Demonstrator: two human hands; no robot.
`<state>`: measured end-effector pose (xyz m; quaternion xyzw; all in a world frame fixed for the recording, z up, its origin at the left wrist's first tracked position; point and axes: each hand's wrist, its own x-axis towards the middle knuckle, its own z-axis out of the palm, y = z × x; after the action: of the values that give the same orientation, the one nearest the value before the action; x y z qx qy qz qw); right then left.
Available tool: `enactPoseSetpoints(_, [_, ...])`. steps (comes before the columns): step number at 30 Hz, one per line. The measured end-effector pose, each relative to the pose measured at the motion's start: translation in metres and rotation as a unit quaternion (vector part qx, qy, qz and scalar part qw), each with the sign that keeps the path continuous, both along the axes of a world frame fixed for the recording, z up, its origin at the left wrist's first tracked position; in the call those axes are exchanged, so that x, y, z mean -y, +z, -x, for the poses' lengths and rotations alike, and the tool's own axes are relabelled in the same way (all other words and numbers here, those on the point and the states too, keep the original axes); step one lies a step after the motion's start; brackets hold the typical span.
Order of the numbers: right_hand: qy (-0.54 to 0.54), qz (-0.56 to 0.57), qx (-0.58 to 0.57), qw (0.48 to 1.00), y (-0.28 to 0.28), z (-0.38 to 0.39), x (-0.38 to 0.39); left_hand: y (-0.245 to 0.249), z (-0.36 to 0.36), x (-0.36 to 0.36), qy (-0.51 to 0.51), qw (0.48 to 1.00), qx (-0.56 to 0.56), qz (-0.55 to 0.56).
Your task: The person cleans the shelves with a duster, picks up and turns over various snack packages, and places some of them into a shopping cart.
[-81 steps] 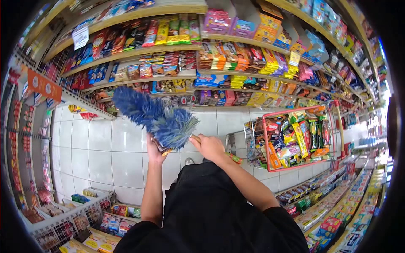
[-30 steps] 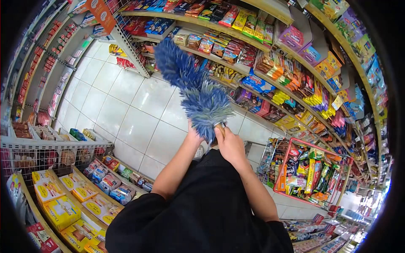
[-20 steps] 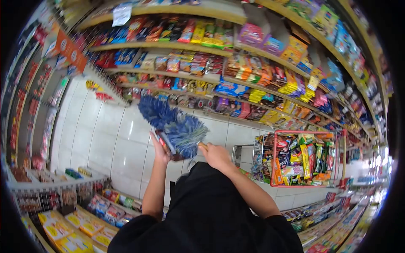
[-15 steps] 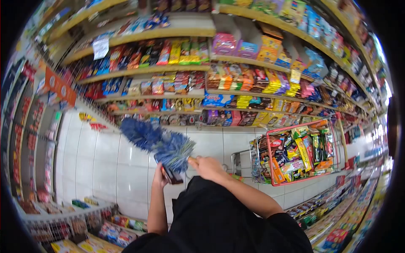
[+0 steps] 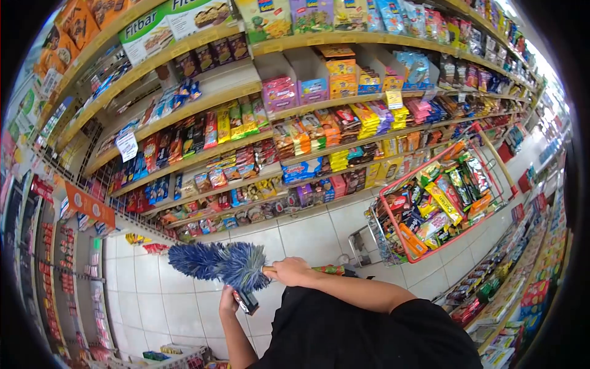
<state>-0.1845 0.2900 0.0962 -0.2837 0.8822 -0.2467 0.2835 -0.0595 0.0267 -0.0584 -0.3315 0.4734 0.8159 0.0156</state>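
My right hand (image 5: 293, 272) is closed around the handle of a blue duster (image 5: 215, 263), whose fluffy head points to the left. Just below the duster head, my left hand (image 5: 228, 301) grips a small dark packet (image 5: 246, 302) with a pale label. The bristles hide part of that packet and touch or nearly touch my left fingers. Behind my right hand, the far end of the handle (image 5: 329, 269) shows green and red colours.
Snack shelves (image 5: 203, 98) stretch across the front. A red-rimmed cart (image 5: 424, 257) full of packaged snacks stands on the white tiled floor (image 5: 166, 317) at right. More shelves flank both sides, and a wire basket (image 5: 178, 358) is at bottom left.
The view has tilted up, showing more upper shelves. My hands and the duster appear lower in view, with the duster head now lying more level. Both hands keep their hold.
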Motion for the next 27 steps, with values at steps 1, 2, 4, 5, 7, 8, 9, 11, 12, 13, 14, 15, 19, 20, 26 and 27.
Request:
enactPoseSetpoints(1, [0.003,-0.006,-0.001,1.000,0.000,0.001,0.002,0.014,-0.002,-0.001,0.051,0.998,-0.002,-0.024])
enactPoseSetpoints(2, [0.004,-0.013,-0.004,1.000,0.001,0.006,0.004,0.027,-0.002,-0.004,0.100,0.994,-0.007,-0.049])
enactPoseSetpoints(4, [0.000,-0.025,-0.012,1.000,-0.006,0.009,0.004,0.060,-0.002,-0.011,0.184,0.973,-0.101,-0.099])
enactPoseSetpoints(5, [-0.003,-0.031,-0.016,0.999,-0.012,0.009,0.004,0.084,0.004,-0.018,0.239,0.953,-0.138,-0.122])
enactPoseSetpoints(7, [-0.009,-0.039,0.007,0.999,-0.010,0.008,0.002,0.084,0.003,-0.009,0.285,0.926,-0.195,-0.152])
enactPoseSetpoints(8, [-0.012,-0.025,0.003,1.000,-0.014,0.004,0.004,0.071,0.000,0.009,0.275,0.923,-0.215,-0.159])
enactPoseSetpoints(9, [-0.016,-0.011,-0.002,1.000,-0.017,0.000,0.005,0.074,-0.002,0.014,0.221,0.939,-0.212,-0.154])
enactPoseSetpoints(11, [-0.016,0.008,-0.014,1.000,-0.019,0.000,0.009,0.071,0.007,0.012,0.187,0.961,-0.173,-0.109])
enactPoseSetpoints(12, [-0.010,0.013,-0.016,1.000,-0.014,-0.003,0.013,0.071,0.009,0.009,0.171,0.970,-0.150,-0.087])
enactPoseSetpoints(13, [-0.004,0.020,-0.016,1.000,-0.011,-0.008,0.016,0.076,0.014,0.001,0.165,0.971,-0.130,-0.116])
enactPoseSetpoints(14, [0.006,0.018,-0.013,1.000,-0.007,-0.011,0.017,0.083,0.016,-0.008,0.174,0.966,-0.128,-0.139])
enactPoseSetpoints(15, [0.015,0.017,-0.011,1.000,-0.004,-0.012,0.017,0.082,0.016,-0.014,0.186,0.963,-0.130,-0.148])
enactPoseSetpoints(19, [0.004,-0.001,-0.025,1.000,-0.022,-0.005,0.017,0.041,-0.006,-0.004,0.227,0.955,-0.149,-0.117])
enactPoseSetpoints(20, [0.000,0.004,-0.034,0.999,-0.028,-0.001,0.014,0.063,-0.009,-0.013,0.220,0.947,-0.195,-0.133])
enactPoseSetpoints(26, [0.036,0.025,-0.002,0.999,0.004,-0.007,0.000,-0.037,-0.016,0.082,0.047,0.870,-0.402,-0.282])
enactPoseSetpoints(27, [0.035,0.037,-0.006,0.999,0.010,-0.013,0.003,-0.018,-0.012,0.064,0.133,0.907,-0.343,-0.205])
